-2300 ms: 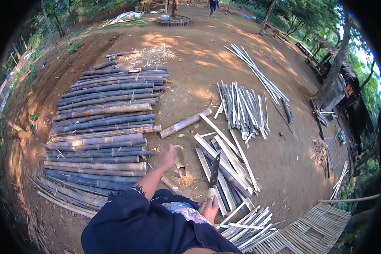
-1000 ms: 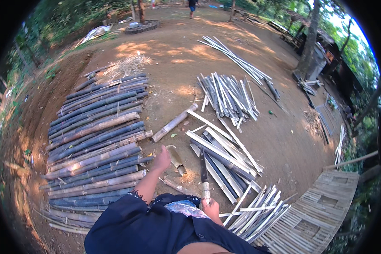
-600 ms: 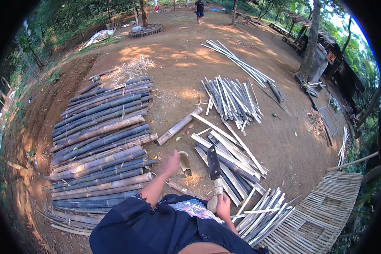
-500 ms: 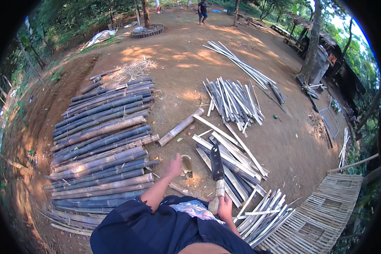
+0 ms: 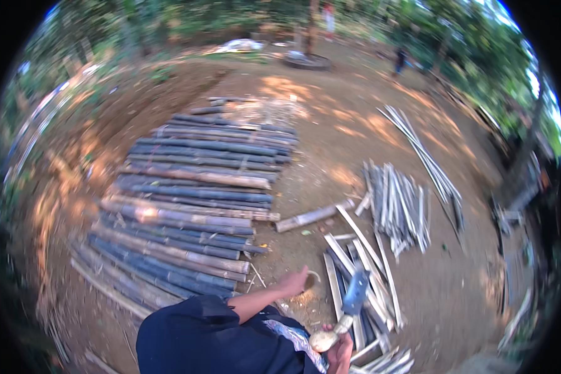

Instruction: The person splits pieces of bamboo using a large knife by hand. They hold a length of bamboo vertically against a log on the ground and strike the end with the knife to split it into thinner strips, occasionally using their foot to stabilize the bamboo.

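My left hand (image 5: 291, 283) reaches forward, its fingers closed at the side of a short hollow bamboo piece (image 5: 316, 276). Only the pale curved rim of that piece shows clearly; motion blur softens the fingers. Low in the view, my right hand (image 5: 339, 356) grips a machete by its thick pale wooden handle (image 5: 325, 340). The broad dark blade (image 5: 356, 292) points away from me, over a heap of split bamboo strips (image 5: 380, 283). Pale chips (image 5: 304, 299) lie on the soil below my left hand.
Rows of dark bamboo poles (image 5: 193, 198) cover the ground at left. A single bamboo length (image 5: 315, 216) lies ahead of my hands. Stacked slats (image 5: 400, 206) and long thin strips (image 5: 421, 149) lie farther right. A blurred person (image 5: 399, 61) stands far off.
The whole view has swung left, so the piles and my hands appear farther right. The machete stays in my right hand, its blade now turned with more of its face showing.
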`<state>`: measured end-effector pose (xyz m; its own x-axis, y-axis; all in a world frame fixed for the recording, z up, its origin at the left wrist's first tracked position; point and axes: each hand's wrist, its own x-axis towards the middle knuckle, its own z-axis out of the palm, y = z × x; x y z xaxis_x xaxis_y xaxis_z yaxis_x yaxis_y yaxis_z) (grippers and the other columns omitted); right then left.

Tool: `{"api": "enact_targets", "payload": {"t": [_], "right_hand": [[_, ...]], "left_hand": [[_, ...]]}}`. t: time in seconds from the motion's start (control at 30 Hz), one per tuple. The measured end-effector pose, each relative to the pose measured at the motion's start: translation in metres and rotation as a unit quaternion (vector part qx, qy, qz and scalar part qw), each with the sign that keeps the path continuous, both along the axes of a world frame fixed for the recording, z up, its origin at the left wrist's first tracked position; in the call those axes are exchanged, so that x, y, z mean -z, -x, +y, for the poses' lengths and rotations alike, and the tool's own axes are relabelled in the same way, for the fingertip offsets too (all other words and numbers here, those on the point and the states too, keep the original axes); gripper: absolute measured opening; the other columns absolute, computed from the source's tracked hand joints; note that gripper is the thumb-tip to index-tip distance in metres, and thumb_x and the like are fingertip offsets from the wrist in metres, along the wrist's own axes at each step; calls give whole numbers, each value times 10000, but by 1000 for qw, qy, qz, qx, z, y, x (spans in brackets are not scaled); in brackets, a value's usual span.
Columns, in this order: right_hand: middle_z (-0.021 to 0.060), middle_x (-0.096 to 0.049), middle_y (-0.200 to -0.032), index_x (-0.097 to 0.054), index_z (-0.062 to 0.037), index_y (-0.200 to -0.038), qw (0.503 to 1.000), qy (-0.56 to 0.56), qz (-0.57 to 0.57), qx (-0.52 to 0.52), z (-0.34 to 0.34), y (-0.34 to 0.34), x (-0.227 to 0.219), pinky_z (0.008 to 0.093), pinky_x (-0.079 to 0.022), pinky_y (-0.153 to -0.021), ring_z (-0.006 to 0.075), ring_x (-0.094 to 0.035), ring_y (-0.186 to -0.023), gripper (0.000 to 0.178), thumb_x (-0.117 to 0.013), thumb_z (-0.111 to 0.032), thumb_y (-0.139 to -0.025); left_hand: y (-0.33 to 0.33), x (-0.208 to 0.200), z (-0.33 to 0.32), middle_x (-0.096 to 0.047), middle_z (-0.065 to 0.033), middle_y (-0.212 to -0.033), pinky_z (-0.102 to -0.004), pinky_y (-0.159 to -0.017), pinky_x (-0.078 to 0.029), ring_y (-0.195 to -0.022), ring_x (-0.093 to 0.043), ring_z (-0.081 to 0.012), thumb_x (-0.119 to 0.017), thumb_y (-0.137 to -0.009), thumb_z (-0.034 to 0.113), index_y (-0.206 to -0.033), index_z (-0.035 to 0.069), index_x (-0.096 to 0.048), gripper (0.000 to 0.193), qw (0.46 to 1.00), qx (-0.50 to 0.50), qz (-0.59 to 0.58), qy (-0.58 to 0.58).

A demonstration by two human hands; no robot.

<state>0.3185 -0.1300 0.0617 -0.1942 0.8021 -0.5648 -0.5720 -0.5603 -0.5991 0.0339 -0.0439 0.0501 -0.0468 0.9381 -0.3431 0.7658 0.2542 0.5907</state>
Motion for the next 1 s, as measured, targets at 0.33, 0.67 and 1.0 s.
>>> {"api": "enact_targets", "payload": {"t": [0.33,0.67,1.0], "right_hand": [[92,-536,-646,-551,-2,-824,956,6,-288,52,29,7,42,344,-498,-514,213,-561,-522,248,-593,-216,-943],[114,-658,-820,-561,31,-1049,910,-236,-332,-74,53,1,-4,349,-546,-684,217,-683,-697,147,-610,-76,-962],[109,-634,-695,-571,54,-983,876,-215,-420,-99,59,38,-25,328,-476,-464,176,-612,-511,187,-658,-17,-834]], "left_hand": [[-3,43,-11,-677,-296,-922,-592,-747,-498,-892,-664,-501,-503,-930,116,-1249,-5,-371,366,991,-61,-49,-105],[-3,17,25,-689,-309,-984,-598,-822,-488,-945,-660,-508,-477,-1008,225,-1201,56,-378,275,997,-76,-19,-29],[-19,27,33,-690,-313,-950,-608,-798,-490,-918,-662,-519,-449,-1025,250,-1261,61,-359,316,998,-57,12,-26]]}}
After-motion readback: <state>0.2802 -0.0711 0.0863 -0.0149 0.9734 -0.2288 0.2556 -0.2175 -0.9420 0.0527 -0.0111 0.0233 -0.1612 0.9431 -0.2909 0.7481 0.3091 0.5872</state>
